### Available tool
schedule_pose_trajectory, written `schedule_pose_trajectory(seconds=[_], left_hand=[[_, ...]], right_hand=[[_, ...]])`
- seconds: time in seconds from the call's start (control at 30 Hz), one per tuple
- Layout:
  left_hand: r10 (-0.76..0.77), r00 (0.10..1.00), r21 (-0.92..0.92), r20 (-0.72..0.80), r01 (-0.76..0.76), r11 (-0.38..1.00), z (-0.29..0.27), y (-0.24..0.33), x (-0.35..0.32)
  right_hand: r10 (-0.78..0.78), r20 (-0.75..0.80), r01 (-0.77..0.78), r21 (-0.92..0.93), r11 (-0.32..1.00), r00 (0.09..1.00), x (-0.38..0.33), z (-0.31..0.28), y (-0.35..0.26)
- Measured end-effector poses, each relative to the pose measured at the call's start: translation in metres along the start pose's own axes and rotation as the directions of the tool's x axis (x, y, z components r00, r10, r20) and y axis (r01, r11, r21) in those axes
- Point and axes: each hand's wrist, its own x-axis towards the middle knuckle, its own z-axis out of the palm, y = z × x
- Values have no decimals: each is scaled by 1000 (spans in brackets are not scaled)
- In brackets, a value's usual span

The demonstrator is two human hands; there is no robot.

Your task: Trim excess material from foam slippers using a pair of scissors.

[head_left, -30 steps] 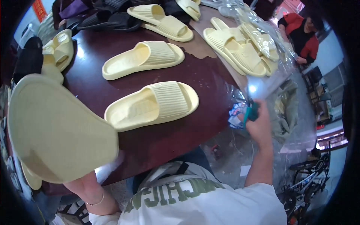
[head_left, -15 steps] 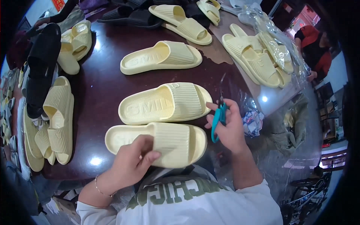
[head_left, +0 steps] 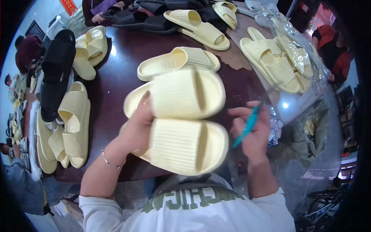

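Observation:
My left hand [head_left: 137, 120] is closed on a pair of pale yellow slide slippers, its thumb over the strap edge of the upper slipper [head_left: 176, 94]. Just below it is the lower slipper [head_left: 176, 145]. Both show ribbed straps, toes pointing right. Most of the left fingers are hidden by the slippers. To their right, my right hand [head_left: 255, 133] is closed around teal-handled scissors [head_left: 249, 123], blurred by motion. Beyond the upper slipper, another yellow slipper [head_left: 164, 67] lies on the dark red table [head_left: 112, 69], partly covered by it.
Yellow slippers [head_left: 75, 131] and a black slipper [head_left: 58, 73] are piled at the left. More yellow slippers [head_left: 270, 62], some in clear plastic, lie at the far right. Black slippers [head_left: 143, 19] line the back. Other people [head_left: 336, 50] stand around the table.
My left hand has taken hold of the two nearer slippers and raised them, so they look larger. My right hand has shifted right and slightly down with the scissors, their blades turned.

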Motion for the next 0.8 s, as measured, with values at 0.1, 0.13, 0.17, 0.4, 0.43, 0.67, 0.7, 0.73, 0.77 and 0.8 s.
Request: schedule_pose_trajectory(seconds=[0.1,0.13,0.17,0.4,0.43,0.67,0.7,0.73,0.77,0.8], left_hand=[[-38,987,-739,-158,-93,667,-11,3,-36],[62,938,-878,-341,-342,336,-11,8,-52],[64,943,-884,-328,-330,332,-6,6,-49],[114,907,-850,-405,-419,319,25,-5,-51],[117,920,-886,-375,-393,247,25,-12,-52],[37,950,-947,-311,-313,79,26,-46,-62],[6,948,-944,-317,-317,96,27,-47,-62],[-24,946,-941,-325,-320,114,28,-47,-62],[-54,942,-937,-332,-323,133,30,-47,-62],[-84,936,-933,-341,-326,152,32,-48,-61]], right_hand=[[14,-234,-46,-133,990,972,-3,3,-9],[31,-152,-53,-138,989,988,-5,11,-6],[42,-100,-59,-176,983,994,-7,13,-2],[95,140,-91,-38,995,986,-14,59,26],[82,173,-76,-45,996,981,-12,63,27],[115,169,-67,-268,961,979,-8,75,31],[119,174,-62,-299,952,978,-8,76,30],[121,173,-65,-300,952,977,-9,77,29],[137,174,-80,-301,950,975,-9,78,28],[152,176,-94,-301,949,973,-8,78,27]])
